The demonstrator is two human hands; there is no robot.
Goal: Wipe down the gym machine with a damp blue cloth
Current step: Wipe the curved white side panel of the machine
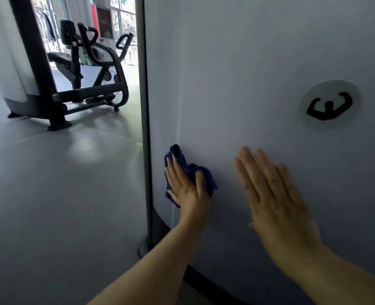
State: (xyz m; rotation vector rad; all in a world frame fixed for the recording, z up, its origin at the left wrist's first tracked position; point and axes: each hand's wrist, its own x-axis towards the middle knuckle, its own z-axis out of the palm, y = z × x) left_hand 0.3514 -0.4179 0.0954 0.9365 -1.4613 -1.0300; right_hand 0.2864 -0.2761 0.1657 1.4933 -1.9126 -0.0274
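Note:
The gym machine's white curved side panel [248,84] fills the right of the view, with a round grey badge [330,104] bearing a black logo. A bunched dark blue cloth [183,166] lies against the panel near its left edge. My left hand [188,190] presses the cloth flat onto the panel with straight fingers, thumb alongside. My right hand [274,194] lies flat and open on the panel to the right of the cloth, holding nothing.
A dark vertical post [145,106] runs down the panel's left edge to a foot on the grey floor [61,194]. A second black exercise machine [89,69] stands further back at the upper left, beside another white-shrouded unit [8,62].

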